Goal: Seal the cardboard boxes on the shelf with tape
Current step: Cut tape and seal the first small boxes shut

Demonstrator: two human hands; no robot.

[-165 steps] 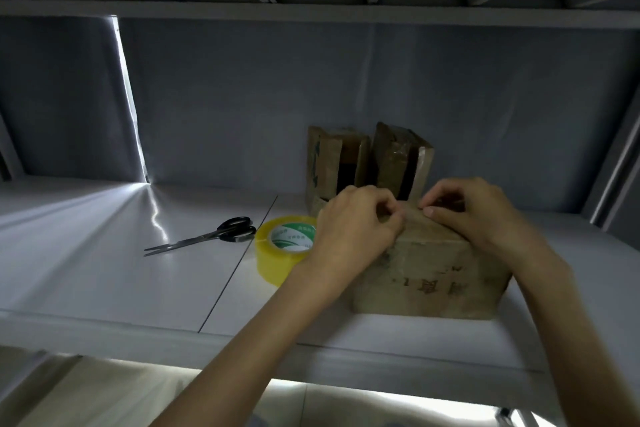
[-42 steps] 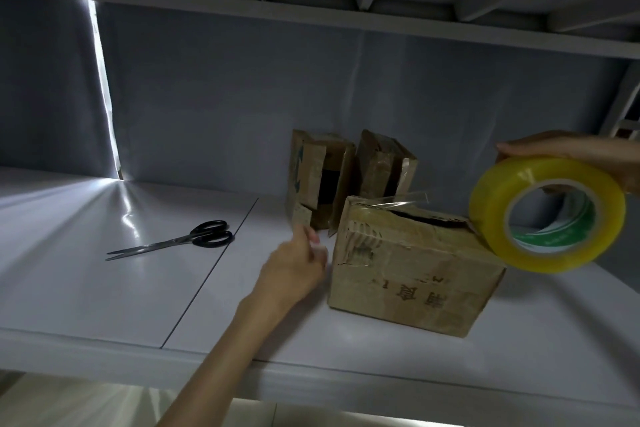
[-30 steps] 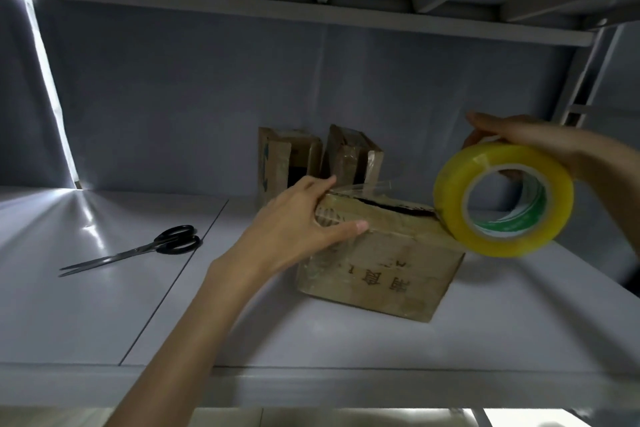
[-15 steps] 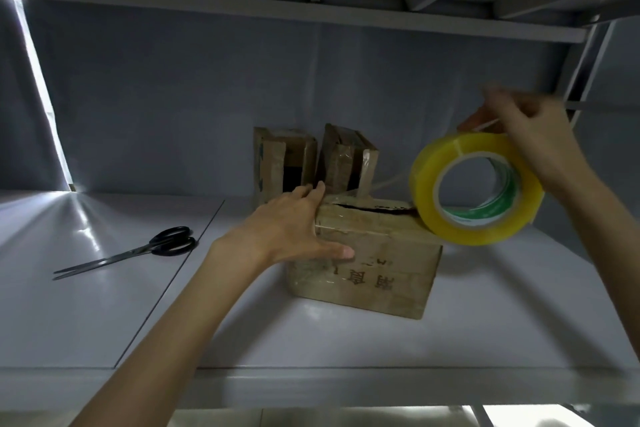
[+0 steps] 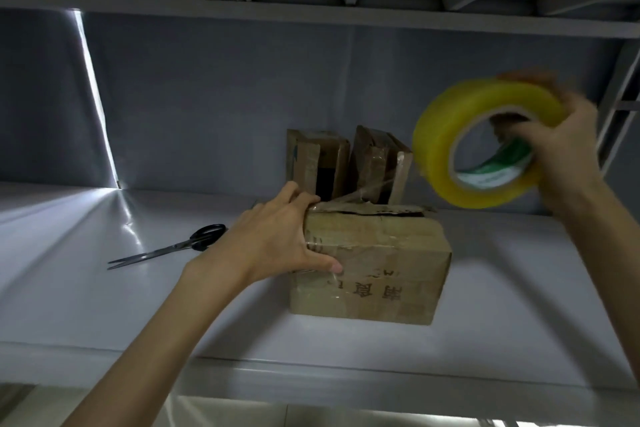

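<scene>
A brown cardboard box with printed characters stands near the front of the grey shelf. My left hand presses its left end, fingers over the top edge and thumb on the front face, pinning the tape's end there. My right hand grips a yellow tape roll in the air up and to the right of the box. A clear strip of tape stretches from the box's left top corner toward the roll. The top flaps sit slightly raised.
Two more cardboard boxes stand on end against the grey back wall, behind the front box. Black-handled scissors lie on the shelf to the left. An upper shelf beam runs overhead; a metal upright stands at right.
My right hand has pulled the roll farther up and to the right, drawing out more tape. My left hand stays pressed on the box's left end.
</scene>
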